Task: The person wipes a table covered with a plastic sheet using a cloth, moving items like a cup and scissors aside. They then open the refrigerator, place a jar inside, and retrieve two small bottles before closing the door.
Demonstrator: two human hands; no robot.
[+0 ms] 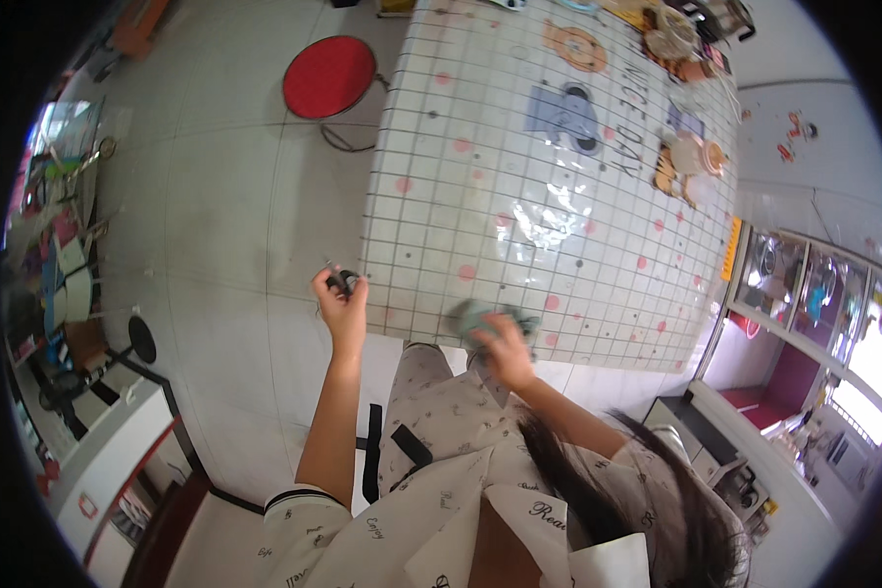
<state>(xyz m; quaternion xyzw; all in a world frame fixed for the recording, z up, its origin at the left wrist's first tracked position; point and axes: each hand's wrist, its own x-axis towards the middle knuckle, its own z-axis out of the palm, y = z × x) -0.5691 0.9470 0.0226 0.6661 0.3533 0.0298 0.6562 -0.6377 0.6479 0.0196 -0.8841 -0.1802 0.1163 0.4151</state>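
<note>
My left hand [345, 309] is raised just off the table's left edge, its fingers curled around a small black object [344, 282] that is too small to name. My right hand [511, 353], blurred, is on a grey-green cloth [476, 317] at the table's near edge. The cloth looks bunched beneath and ahead of its fingers. Under it is the table's clear, glossy cover [441, 228], with a dark grid, pink dots and cartoon animals.
A baby bottle [694, 156] stands at the table's right side. Jars and a glass pot [713, 18] crowd the far right corner. A red round stool [331, 77] is on the tiled floor [220, 220] left of the table. A glass-door cabinet [801, 279] stands at right.
</note>
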